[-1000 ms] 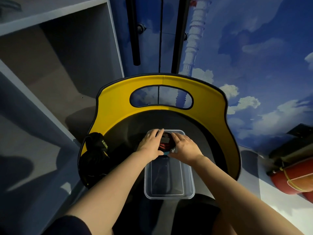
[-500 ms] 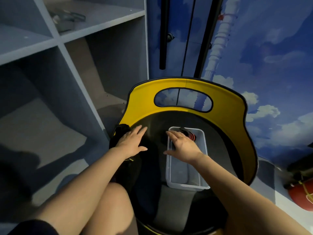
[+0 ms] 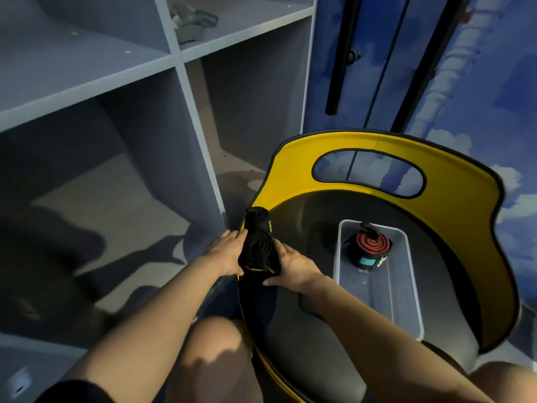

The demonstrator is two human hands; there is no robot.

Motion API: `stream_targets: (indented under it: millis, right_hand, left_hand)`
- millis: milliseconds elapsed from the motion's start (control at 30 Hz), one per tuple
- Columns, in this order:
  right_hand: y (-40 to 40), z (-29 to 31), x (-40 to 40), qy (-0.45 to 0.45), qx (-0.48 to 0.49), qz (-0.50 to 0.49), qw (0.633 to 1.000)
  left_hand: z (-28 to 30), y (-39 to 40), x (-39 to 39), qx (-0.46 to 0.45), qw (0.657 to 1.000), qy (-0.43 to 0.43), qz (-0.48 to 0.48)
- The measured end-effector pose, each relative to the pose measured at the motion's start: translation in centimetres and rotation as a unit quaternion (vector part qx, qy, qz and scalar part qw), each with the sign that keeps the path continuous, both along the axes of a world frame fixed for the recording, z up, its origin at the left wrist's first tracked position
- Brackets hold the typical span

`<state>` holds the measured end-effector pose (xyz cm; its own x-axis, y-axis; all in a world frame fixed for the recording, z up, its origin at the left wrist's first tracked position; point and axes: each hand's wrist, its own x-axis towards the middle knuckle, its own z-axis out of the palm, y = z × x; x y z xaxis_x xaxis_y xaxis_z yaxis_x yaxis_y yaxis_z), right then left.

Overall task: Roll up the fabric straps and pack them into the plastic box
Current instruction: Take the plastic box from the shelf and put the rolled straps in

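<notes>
You are facing grey shelves (image 3: 174, 62) on the left and a blue wall (image 3: 494, 82) painted with sky and clouds on the right, with two black vertical bars (image 3: 338, 53) running down it. In front of you stands a chair (image 3: 459, 193) with a yellow back and a dark seat.

Both your hands are at the left edge of the seat, around a black strap (image 3: 257, 248) that is wound into a coil, its spiral end turned up toward you. Your left hand (image 3: 228, 251) lies against the coil's left side with the fingers fairly straight on the fabric. Your right hand (image 3: 290, 266) cups the coil's right side, fingers bent round it and the thumb underneath near the yellow-lettered edge. Just beyond the coil a further bunch of black fabric (image 3: 257, 218) rests against the chair's rim; you cannot tell whether it is the same strap or another.

The clear box (image 3: 406, 286) sits on the right part of the seat, well apart from your hands. At its far end lies a rolled strap (image 3: 370, 248), black and red in a spiral, with a teal patch on its side. The near part of the box shows only its floor. Your knee (image 3: 215, 344) is below the seat's edge, between your forearms.
</notes>
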<state>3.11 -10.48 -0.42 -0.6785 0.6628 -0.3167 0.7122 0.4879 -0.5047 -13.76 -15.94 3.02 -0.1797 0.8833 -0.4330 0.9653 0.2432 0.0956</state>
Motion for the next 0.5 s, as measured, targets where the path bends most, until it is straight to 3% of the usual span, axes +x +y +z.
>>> stream_targets:
  millis: [200,500]
  right_hand:
    - [1.1,-1.0,-2.2,0.012,0.012,-0.014,1.000]
    - [1.9,-1.7,-2.5,0.048,0.003,-0.037,0.998]
  left_hand:
    - [-0.9,1.8,0.3,-0.032,0.991,0.113,-0.063]
    - [-2.0,2.2,0.9,0.023,0.987,0.143,-0.075]
